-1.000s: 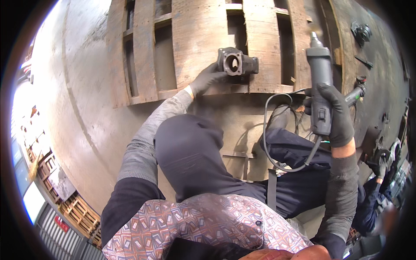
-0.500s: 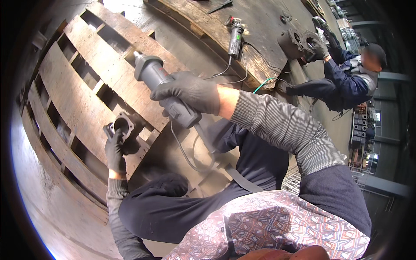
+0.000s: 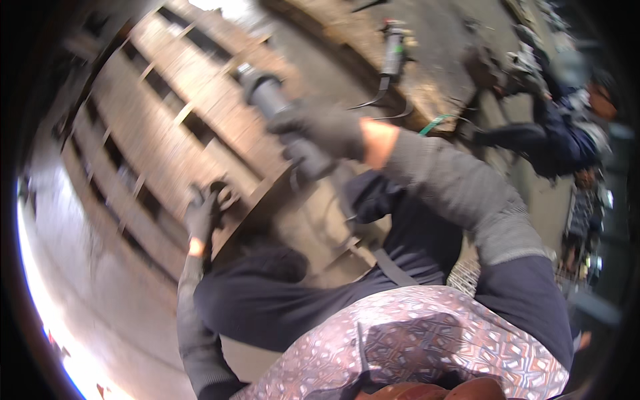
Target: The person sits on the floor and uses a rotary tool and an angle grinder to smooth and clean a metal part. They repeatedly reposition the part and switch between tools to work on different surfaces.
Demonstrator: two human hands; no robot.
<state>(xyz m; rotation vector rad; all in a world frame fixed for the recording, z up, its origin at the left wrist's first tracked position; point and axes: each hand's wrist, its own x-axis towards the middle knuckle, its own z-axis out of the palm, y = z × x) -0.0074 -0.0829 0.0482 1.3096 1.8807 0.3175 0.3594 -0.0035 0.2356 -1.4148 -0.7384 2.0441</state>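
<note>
In my gloved right hand point(image 3: 323, 133) is a grey straight die grinder point(image 3: 270, 95), its nose pointing up and left above the wooden pallet point(image 3: 143, 127). My fingers wrap round its body, and a cord hangs from its rear end. My gloved left hand point(image 3: 202, 215) grips a small dark metal casting point(image 3: 229, 195) with a round opening, at the pallet's near edge. Motion blurs the casting and the fingers on it. The grinder's nose is well apart from the casting.
On another wooden platform point(image 3: 427, 93) ahead lies an angle grinder point(image 3: 393, 55) with its cord. A green cable point(image 3: 435, 124) crosses that platform's corner. To the right a co-worker point(image 3: 567, 133) sits with dark castings nearby. Gaps run between the pallet's boards.
The whole view has shifted and blurred, the scene sliding rightward. The casting's opening is turned and less visible than before. Both hands keep their holds.
</note>
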